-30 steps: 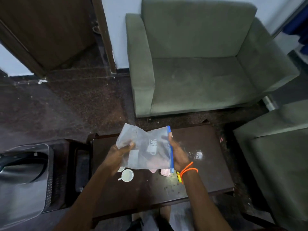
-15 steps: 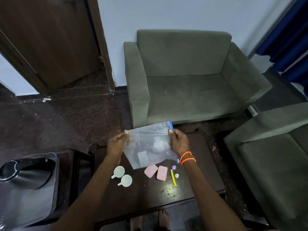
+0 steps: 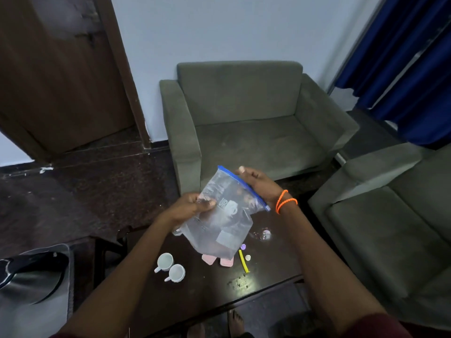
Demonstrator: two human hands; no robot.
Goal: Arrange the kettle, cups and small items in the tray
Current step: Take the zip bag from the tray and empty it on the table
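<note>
A clear zip bag (image 3: 227, 215) with a blue seal strip hangs tilted above the dark table (image 3: 212, 293). My left hand (image 3: 190, 208) grips its left edge and my right hand (image 3: 258, 184) holds the blue seal end. Below the bag, two small white cups (image 3: 170, 267) stand side by side on the table. Two pink flat pieces (image 3: 227, 261) lie partly hidden under the bag, beside a yellow stick (image 3: 243, 261), a small purple piece (image 3: 243, 246) and a tiny white piece (image 3: 248, 257). No kettle or tray shows clearly.
A green armchair (image 3: 246, 128) stands behind the table and a second green chair (image 3: 390, 228) at the right. A grey bin with a dark liner (image 3: 34, 286) sits at the left. Blue curtain (image 3: 410, 69) hangs top right. My bare feet (image 3: 234, 323) show under the table's near edge.
The bag has tilted, its blue seal end raised to the right by my right hand, and my left hand has slid lower on it. The view has lifted toward the wall.
</note>
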